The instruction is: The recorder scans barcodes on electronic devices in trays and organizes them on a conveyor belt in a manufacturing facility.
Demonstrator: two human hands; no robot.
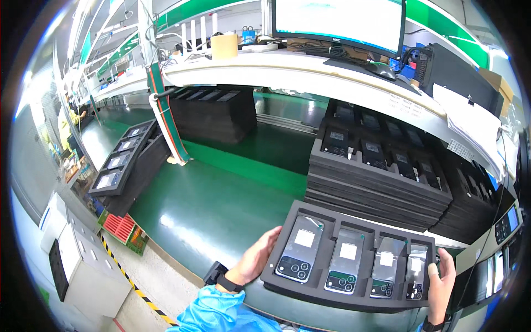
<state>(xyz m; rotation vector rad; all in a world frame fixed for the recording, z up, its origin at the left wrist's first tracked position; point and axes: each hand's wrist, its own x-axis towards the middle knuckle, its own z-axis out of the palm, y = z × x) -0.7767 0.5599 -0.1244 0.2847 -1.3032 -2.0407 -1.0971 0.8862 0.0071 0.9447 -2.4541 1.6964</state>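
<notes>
A black foam tray (pixel 327 254) is before me at the lower right, slightly tilted. Several smartphones sit in its slots in a row, backs up, each with a white label; the leftmost smartphone (pixel 293 266) is dark around its cameras. My left hand (pixel 255 259) grips the tray's left end, its fingers partly hidden behind the rim. At the opposite end, my right hand (pixel 441 282) clasps the edge with the thumb on top. Below the tray, part of the green workbench (pixel 221 221) shows.
Tall stacks of foam trays with phones (pixel 376 188) stand just beyond at right. Another stack (pixel 213 119) is under the white shelf (pixel 243 72), and a further tray pile (pixel 124 160) lies left. A monitor (pixel 340 22) stands above. A post (pixel 160 105) rises from the bench.
</notes>
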